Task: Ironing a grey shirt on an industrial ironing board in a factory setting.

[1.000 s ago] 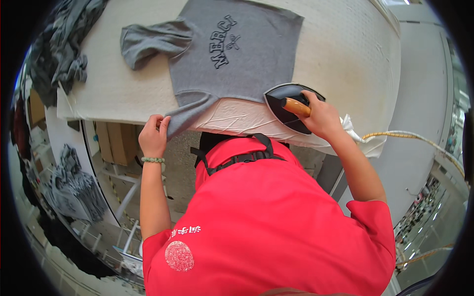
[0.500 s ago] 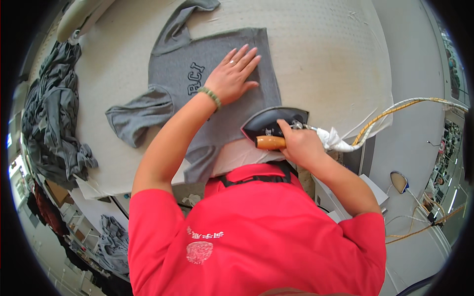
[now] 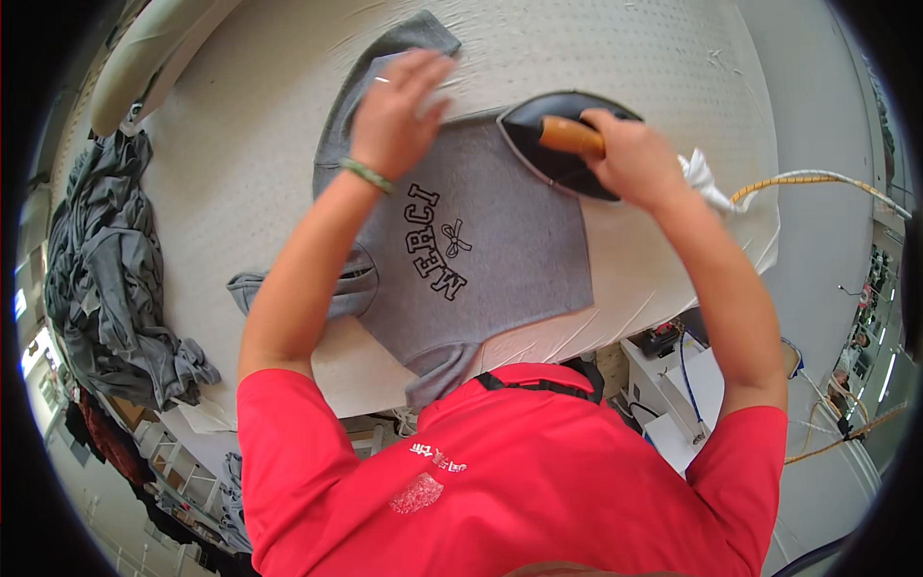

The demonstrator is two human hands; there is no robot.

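Observation:
A grey sweatshirt [image 3: 524, 260] with dark-outlined lettering and a small bow lies spread on the pale padded table, its far sleeve [image 3: 409, 43] stretching away and a hood-like part [image 3: 356, 284] to the left. My right hand [image 3: 635, 159] grips the wooden handle of a dark clothes iron [image 3: 534, 159], which is over the garment's far right corner and the table cover. Whether the iron presses down or hovers cannot be made out. My left hand [image 3: 399, 111], blurred, is over the far sleeve near the shoulder, fingers apart and holding nothing.
A heap of grey garments [image 3: 106, 269] hangs over the table's left edge. A white and yellow wrapped hose [image 3: 798, 180] runs from the iron to the right. At the far left stands a padded arm [image 3: 144, 72]. White equipment [image 3: 683, 385] is below the table's near right edge.
The iron in my right hand has moved away from me to the garment's far corner. My left hand has lifted off the chest toward the far sleeve. The sweatshirt appears shifted nearer and rightward.

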